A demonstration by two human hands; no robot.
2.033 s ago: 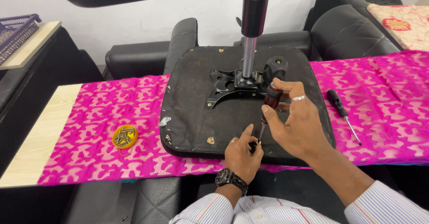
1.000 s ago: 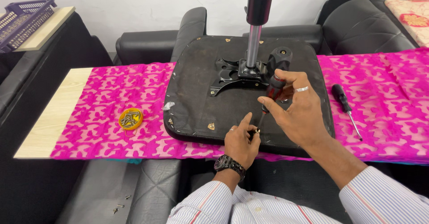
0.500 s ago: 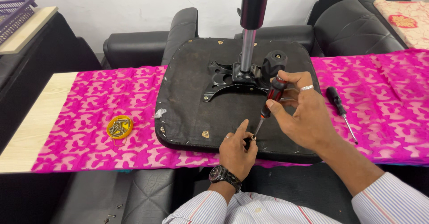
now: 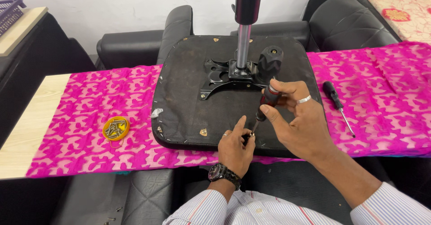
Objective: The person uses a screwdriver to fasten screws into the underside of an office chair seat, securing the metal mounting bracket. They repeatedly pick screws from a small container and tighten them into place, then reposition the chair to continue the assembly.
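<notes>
Head view, right hand (image 4: 298, 126) gripping screwdriver (image 4: 266, 104) tilted tip-down, left hand (image 4: 235, 148) pinching its tip.

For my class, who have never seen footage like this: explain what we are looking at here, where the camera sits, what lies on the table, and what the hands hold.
The camera is worn on a person's head and looks down at their own two bare hands, so there is no machine. An upturned black chair seat lies on a pink cloth over a table, its metal post sticking up. The right hand holds a red and black screwdriver, tip down at the seat's near edge. The left hand, with a wristwatch, has its fingers at that tip. A yellow dish of screws sits to the left, and a second screwdriver lies on the cloth to the right.
</notes>
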